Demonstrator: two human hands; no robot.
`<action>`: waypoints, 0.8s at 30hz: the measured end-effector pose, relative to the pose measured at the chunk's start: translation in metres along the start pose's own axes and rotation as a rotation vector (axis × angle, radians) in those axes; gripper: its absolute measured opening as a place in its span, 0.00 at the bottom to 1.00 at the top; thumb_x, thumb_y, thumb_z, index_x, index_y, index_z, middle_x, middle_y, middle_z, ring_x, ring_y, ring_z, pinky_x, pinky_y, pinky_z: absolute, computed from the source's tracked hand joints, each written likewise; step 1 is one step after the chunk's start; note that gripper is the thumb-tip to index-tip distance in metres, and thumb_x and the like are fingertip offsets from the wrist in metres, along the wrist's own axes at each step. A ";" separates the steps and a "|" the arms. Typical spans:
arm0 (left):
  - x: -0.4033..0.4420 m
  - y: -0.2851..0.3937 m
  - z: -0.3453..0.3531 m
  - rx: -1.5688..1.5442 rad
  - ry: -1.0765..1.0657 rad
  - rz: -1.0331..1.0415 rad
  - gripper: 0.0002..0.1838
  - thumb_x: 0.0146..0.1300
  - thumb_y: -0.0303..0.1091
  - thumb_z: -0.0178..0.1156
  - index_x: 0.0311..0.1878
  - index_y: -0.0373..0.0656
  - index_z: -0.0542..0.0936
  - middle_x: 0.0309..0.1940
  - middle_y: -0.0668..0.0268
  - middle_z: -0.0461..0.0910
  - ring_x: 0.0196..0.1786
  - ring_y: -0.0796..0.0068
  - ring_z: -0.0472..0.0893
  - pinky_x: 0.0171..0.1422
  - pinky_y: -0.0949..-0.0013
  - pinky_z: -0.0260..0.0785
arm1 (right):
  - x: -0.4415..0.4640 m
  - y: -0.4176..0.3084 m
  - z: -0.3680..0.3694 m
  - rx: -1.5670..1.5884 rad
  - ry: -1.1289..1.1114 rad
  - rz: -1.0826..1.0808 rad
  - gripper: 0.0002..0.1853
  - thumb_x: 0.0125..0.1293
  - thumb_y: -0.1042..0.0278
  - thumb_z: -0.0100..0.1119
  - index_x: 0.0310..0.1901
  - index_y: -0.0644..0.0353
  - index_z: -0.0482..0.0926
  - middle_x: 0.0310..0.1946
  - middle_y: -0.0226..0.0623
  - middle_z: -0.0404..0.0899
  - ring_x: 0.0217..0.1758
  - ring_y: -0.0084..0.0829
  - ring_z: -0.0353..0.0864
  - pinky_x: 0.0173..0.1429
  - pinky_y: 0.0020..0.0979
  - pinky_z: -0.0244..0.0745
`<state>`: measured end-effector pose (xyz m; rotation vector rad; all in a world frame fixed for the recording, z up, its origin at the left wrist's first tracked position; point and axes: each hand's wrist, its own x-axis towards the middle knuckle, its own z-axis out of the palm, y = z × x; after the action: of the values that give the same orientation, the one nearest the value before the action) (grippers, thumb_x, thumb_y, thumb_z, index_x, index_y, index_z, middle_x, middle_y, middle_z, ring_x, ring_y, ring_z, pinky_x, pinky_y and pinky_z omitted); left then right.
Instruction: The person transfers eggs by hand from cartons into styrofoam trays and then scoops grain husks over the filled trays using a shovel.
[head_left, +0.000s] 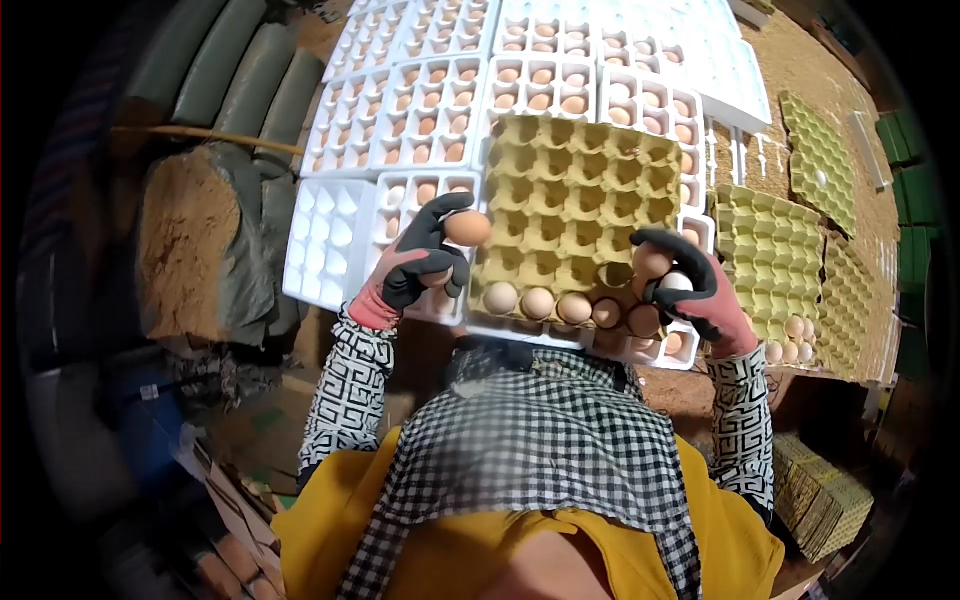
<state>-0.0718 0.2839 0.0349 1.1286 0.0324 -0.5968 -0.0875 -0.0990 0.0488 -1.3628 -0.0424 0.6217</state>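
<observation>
A yellow-green pulp egg tray (585,195) lies over white foam trays, with several eggs (538,303) in its nearest row. My left hand (415,265), in a black and pink glove, is closed around brown eggs (467,229) at the tray's left edge; one sits between thumb and fingertips, another lower in the palm. At the tray's right side, my gloved right hand (700,290) holds a brown egg (653,262) and a whiter egg (677,287) just above the near right corner. Its fingers partly hide the cells there.
White foam trays (378,120) filled with eggs stand behind and to the left, beside a foam tray with bare cells (328,235). More pulp trays (765,250) lie at right, one holding several eggs. A sack (190,240) stands at far left, stacked pulp trays (815,495) at lower right.
</observation>
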 end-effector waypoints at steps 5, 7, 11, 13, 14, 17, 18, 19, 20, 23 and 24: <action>-0.020 -0.021 0.033 1.631 0.059 0.120 0.30 0.48 0.41 0.73 0.58 0.50 0.79 0.64 0.50 0.70 0.54 0.54 0.81 0.51 0.58 0.78 | 0.007 0.030 0.072 -1.484 0.056 -0.325 0.23 0.46 0.65 0.73 0.47 0.51 0.82 0.63 0.50 0.68 0.55 0.43 0.76 0.51 0.40 0.79; -0.016 -0.035 0.042 1.795 0.045 0.069 0.28 0.48 0.46 0.73 0.55 0.53 0.80 0.64 0.46 0.68 0.53 0.51 0.80 0.50 0.57 0.78 | 0.020 0.056 0.091 -1.749 0.025 -0.177 0.12 0.54 0.68 0.65 0.41 0.53 0.83 0.63 0.50 0.68 0.50 0.44 0.75 0.44 0.40 0.79; -0.035 -0.036 0.019 1.685 0.126 0.195 0.29 0.46 0.49 0.74 0.53 0.54 0.82 0.62 0.50 0.70 0.53 0.53 0.81 0.51 0.58 0.77 | 0.026 0.029 0.084 -1.460 -0.021 -0.280 0.22 0.44 0.62 0.75 0.45 0.50 0.85 0.64 0.47 0.69 0.53 0.45 0.78 0.51 0.41 0.79; -0.061 -0.031 -0.008 1.399 0.272 0.197 0.30 0.44 0.50 0.75 0.54 0.55 0.83 0.62 0.52 0.70 0.53 0.53 0.81 0.53 0.59 0.77 | 0.023 0.027 0.076 -1.250 0.114 -0.261 0.31 0.38 0.59 0.81 0.49 0.55 0.85 0.63 0.50 0.72 0.58 0.49 0.79 0.62 0.42 0.76; -0.078 -0.029 -0.023 1.380 0.447 0.170 0.33 0.40 0.49 0.77 0.54 0.55 0.84 0.62 0.53 0.71 0.53 0.54 0.81 0.55 0.61 0.77 | 0.027 0.024 0.087 -1.211 0.193 -0.321 0.31 0.39 0.59 0.82 0.49 0.55 0.85 0.63 0.49 0.72 0.59 0.48 0.79 0.62 0.42 0.76; -0.112 -0.038 -0.077 1.376 0.787 0.080 0.31 0.44 0.45 0.76 0.55 0.52 0.82 0.60 0.52 0.71 0.50 0.55 0.82 0.54 0.59 0.77 | 0.052 0.023 0.149 -1.152 0.239 -0.376 0.30 0.41 0.56 0.82 0.50 0.53 0.85 0.63 0.49 0.71 0.59 0.48 0.79 0.58 0.41 0.79; -0.114 -0.043 -0.089 1.433 0.756 0.051 0.31 0.45 0.45 0.76 0.56 0.52 0.81 0.60 0.53 0.70 0.50 0.55 0.82 0.54 0.59 0.77 | 0.068 0.025 0.177 -1.171 0.216 -0.366 0.32 0.41 0.55 0.82 0.51 0.52 0.84 0.63 0.49 0.70 0.58 0.48 0.79 0.57 0.41 0.79; -0.115 -0.049 -0.101 1.490 0.728 0.026 0.31 0.46 0.45 0.75 0.57 0.53 0.81 0.59 0.53 0.70 0.49 0.54 0.82 0.53 0.58 0.77 | 0.085 0.028 0.205 -1.191 0.192 -0.363 0.33 0.41 0.54 0.82 0.52 0.51 0.83 0.63 0.48 0.69 0.58 0.48 0.79 0.56 0.41 0.80; -0.116 -0.052 -0.110 1.549 0.699 0.001 0.31 0.48 0.45 0.74 0.58 0.53 0.80 0.59 0.53 0.70 0.49 0.54 0.82 0.53 0.58 0.77 | 0.105 0.037 0.227 -1.213 0.174 -0.325 0.33 0.42 0.54 0.81 0.53 0.49 0.82 0.63 0.48 0.69 0.57 0.47 0.80 0.55 0.40 0.80; -0.119 -0.041 -0.126 1.393 0.633 0.045 0.31 0.50 0.44 0.73 0.60 0.54 0.78 0.60 0.53 0.69 0.50 0.51 0.81 0.53 0.56 0.76 | 0.148 0.071 0.278 -1.448 0.214 -0.223 0.29 0.49 0.57 0.75 0.56 0.44 0.80 0.65 0.45 0.65 0.53 0.44 0.80 0.48 0.41 0.81; -0.125 -0.029 -0.129 1.282 0.643 0.066 0.30 0.52 0.39 0.72 0.61 0.51 0.77 0.59 0.53 0.70 0.52 0.52 0.80 0.54 0.56 0.76 | 0.160 0.078 0.286 -1.502 0.203 -0.140 0.29 0.50 0.59 0.73 0.57 0.43 0.79 0.65 0.46 0.65 0.53 0.45 0.80 0.47 0.41 0.81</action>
<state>-0.1559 0.4397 -0.0071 2.5245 0.1820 -0.1046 -0.0918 0.2332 -0.0082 -2.8259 -0.5188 0.2561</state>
